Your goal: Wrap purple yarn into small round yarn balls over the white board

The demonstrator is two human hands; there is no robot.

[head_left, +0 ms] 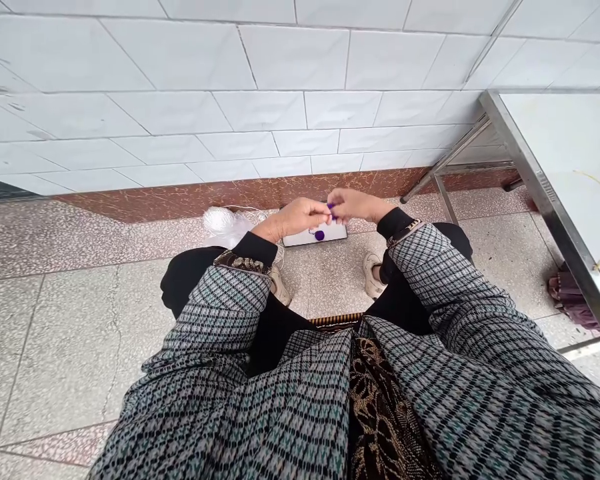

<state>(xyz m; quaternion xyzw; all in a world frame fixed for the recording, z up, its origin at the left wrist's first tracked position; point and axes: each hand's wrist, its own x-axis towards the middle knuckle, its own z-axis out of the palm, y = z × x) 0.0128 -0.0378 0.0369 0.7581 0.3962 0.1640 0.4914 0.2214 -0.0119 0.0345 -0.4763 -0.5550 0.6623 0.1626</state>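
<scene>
Both hands at frame centre, just above a white board (296,239) with a dark edge, lying on the speckled floor (145,320). Right hand (353,204) has its fingers curled around a small purple piece (331,209), mostly hidden by the fingers. Left hand (303,217) has thumb and fingertips drawn together right at that piece; can't tell if it's gripping or only touching. Purple ball (319,235) sits on the board below the hands, centre of frame. White yarn ball (219,220) left of centre, beside clear plastic (237,230), near the reddish-brown baseboard (180,207). Shoes (373,277) are near the board, one per side. Metal-edged table (530,167) fills the right of frame; dark reddish folded fabric (575,300) at the right edge, partly hidden by it. White tiled wall (290,60) across the top.
</scene>
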